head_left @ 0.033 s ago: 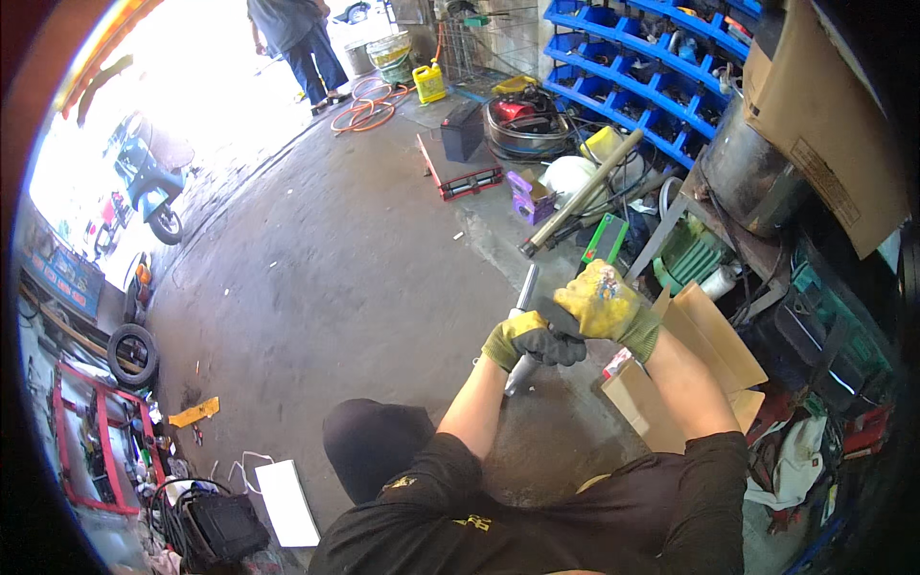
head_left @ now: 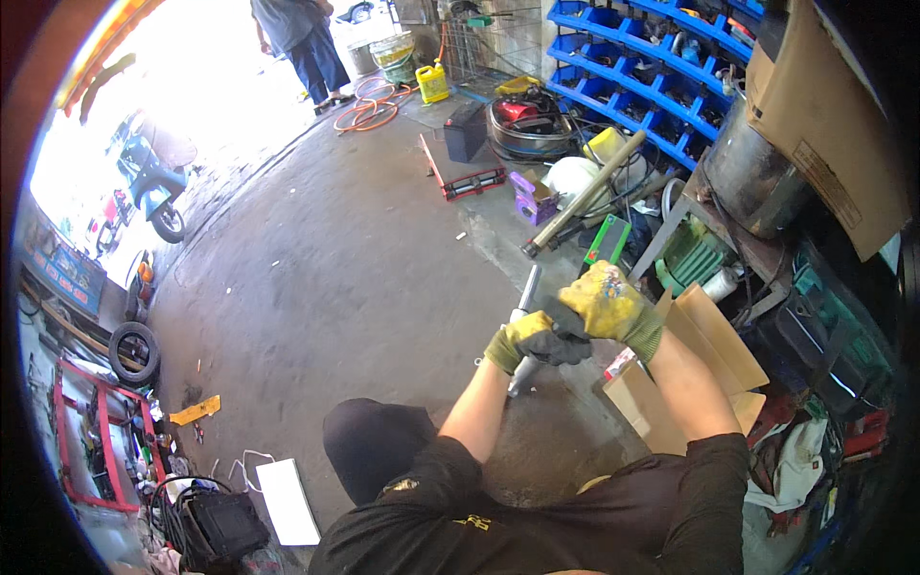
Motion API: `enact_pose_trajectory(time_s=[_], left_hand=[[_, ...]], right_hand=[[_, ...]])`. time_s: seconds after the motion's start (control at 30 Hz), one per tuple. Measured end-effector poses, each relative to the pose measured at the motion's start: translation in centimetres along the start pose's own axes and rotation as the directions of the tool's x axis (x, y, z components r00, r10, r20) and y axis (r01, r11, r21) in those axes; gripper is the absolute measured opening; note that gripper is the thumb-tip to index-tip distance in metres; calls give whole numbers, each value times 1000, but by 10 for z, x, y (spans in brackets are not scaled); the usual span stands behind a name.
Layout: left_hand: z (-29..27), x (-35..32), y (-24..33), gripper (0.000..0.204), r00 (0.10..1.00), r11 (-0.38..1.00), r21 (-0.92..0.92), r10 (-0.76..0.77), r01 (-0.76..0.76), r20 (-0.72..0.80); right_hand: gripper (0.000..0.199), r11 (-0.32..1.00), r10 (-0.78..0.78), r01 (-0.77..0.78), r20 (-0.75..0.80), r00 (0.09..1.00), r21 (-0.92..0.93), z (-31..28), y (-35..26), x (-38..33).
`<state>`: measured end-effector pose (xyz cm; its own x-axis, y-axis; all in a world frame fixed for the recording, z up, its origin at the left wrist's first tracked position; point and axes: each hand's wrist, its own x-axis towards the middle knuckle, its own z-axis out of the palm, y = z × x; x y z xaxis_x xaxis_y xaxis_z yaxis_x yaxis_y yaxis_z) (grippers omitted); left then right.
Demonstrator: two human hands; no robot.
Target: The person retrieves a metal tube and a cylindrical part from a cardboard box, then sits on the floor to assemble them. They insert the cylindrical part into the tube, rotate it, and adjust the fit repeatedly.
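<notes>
In front of my body I hold a slim silver metal tube [head_left: 530,287] at a slant. My left hand [head_left: 534,342], in a yellow and dark grey glove, is closed round its middle. The tube's bright upper part sticks out above the fingers, and its lower end [head_left: 522,374] shows beneath them. My right hand [head_left: 602,301], in a matching stained glove, is a closed fist just right of the left hand, the two touching or nearly so. What the right fingers grip is hidden from this view.
An open cardboard box [head_left: 714,335] stands beside my right forearm. Beyond my hands lie a green box [head_left: 608,240], a long pole [head_left: 586,196] and a purple box [head_left: 533,199]. Blue parts bins [head_left: 632,81] line the back right. A person [head_left: 302,48] stands far off near a scooter [head_left: 153,187].
</notes>
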<state>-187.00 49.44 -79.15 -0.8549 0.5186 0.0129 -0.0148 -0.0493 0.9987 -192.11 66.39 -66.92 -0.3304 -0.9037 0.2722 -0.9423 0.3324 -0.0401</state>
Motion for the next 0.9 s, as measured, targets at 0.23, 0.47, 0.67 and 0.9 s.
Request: enact_pose_trajectory(time_s=[0.23,0.47,0.67,0.9], left_hand=[[17,15,-52,25,816,978,-6,169,-206,-552],[-3,-4,-9,20,989,951,-309,-67,24,-131],[29,25,-52,22,813,987,156,61,37,-580],[-11,-4,-25,19,996,950,-308,-64,41,-62]], right_hand=[[11,868,345,-324,-12,938,-377,23,3,21],[11,988,150,-152,-73,986,-32,1,-3,3],[14,872,412,-360,98,906,-331,17,10,19],[19,993,94,-88,-76,993,81,8,0,2]])
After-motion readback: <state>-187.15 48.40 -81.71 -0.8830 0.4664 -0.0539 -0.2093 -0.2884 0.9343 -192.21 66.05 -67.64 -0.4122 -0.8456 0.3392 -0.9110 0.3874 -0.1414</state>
